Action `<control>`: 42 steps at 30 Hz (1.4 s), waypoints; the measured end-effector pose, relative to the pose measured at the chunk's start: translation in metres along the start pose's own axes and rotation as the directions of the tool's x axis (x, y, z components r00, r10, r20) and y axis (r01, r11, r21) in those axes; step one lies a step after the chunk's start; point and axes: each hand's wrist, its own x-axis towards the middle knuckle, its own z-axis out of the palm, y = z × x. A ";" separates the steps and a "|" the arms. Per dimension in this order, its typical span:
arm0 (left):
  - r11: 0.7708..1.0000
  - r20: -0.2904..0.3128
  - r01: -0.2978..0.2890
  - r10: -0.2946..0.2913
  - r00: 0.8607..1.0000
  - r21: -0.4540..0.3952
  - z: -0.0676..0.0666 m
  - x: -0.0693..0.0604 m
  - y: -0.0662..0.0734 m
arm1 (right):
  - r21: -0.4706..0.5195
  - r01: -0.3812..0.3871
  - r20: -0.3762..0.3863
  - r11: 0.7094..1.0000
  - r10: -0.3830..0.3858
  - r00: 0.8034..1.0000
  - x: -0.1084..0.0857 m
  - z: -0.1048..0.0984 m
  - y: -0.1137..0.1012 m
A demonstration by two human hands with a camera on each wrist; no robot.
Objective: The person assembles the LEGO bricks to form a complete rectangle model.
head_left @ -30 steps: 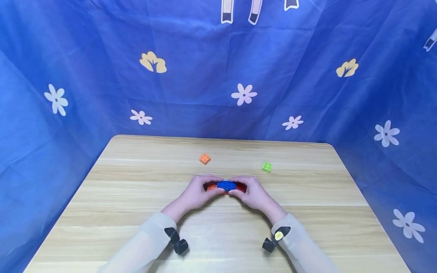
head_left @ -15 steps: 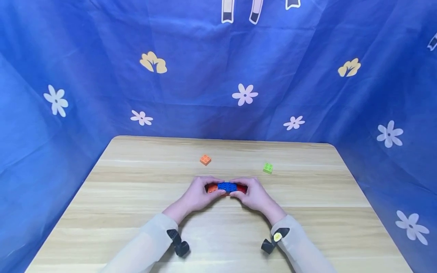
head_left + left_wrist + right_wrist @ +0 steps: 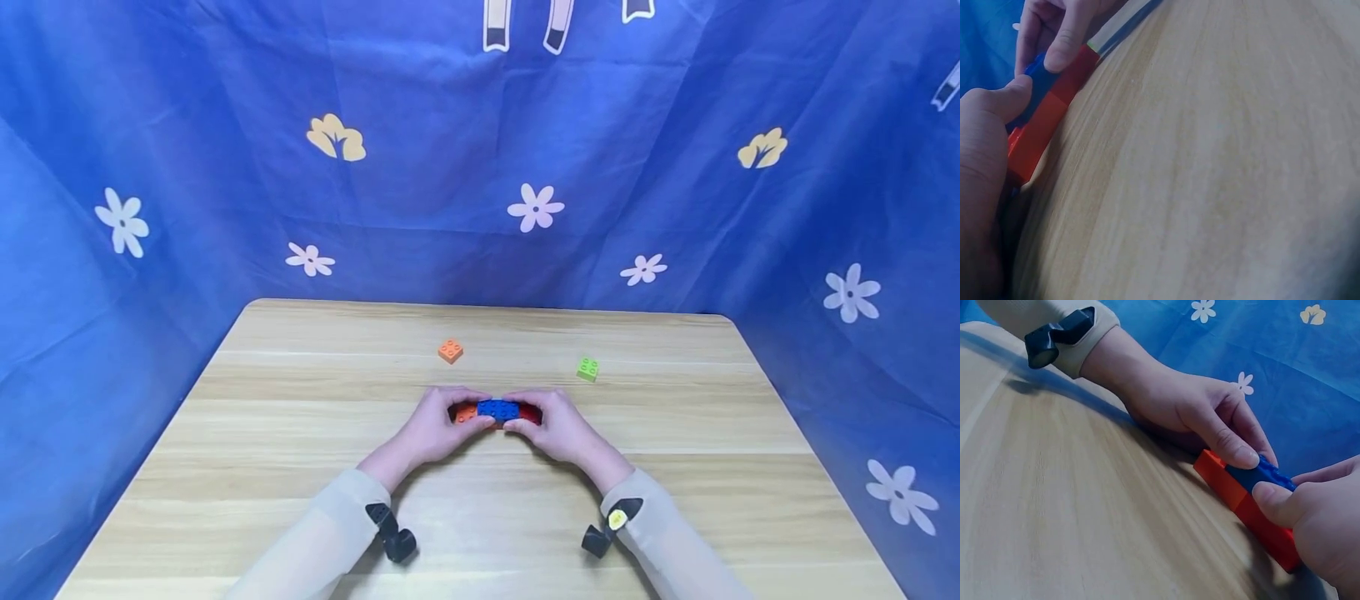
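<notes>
A blue building brick [image 3: 498, 409] lies across the tops of an orange brick [image 3: 1217, 478] and a red brick [image 3: 1266, 528], which stand end to end on the table. My left hand [image 3: 438, 423] pinches the blue brick's left part between thumb and fingers, above the orange brick. On the other side my right hand [image 3: 553, 423] grips the blue brick's right part, above the red one. The two thumbs are on the near side, close together. In the head view the hands partly cover the lower bricks' outer ends.
Beyond the hands, a small loose orange brick [image 3: 451, 351] lies to the left and a small green brick [image 3: 588, 369] to the right. The wooden table [image 3: 480, 533] ends at a blue patterned curtain [image 3: 420, 183] behind it and at the sides.
</notes>
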 end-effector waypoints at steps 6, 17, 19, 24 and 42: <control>0.999 0.000 0.035 -0.035 0.999 0.014 -0.002 -0.002 0.000 | 0.012 -0.008 0.054 1.000 0.007 0.999 0.002 -0.005 -0.002; 0.998 -0.003 0.055 -0.055 0.998 0.003 0.000 -0.006 -0.002 | 0.036 -0.034 -0.043 0.999 0.036 0.998 -0.006 -0.035 0.008; 0.999 -0.011 0.047 -0.047 0.999 0.006 0.000 -0.006 -0.003 | 0.004 -0.021 -0.098 1.000 0.022 0.995 -0.006 -0.043 0.012; 1.000 -0.016 0.023 -0.023 1.000 0.008 -0.001 -0.005 -0.004 | -0.022 -0.018 -0.201 1.000 0.013 0.980 -0.005 -0.060 0.027; 0.999 0.014 0.052 -0.052 0.999 -0.008 -0.003 0.000 -0.002 | -0.049 -0.144 -0.268 0.988 0.125 0.955 -0.003 -0.086 0.068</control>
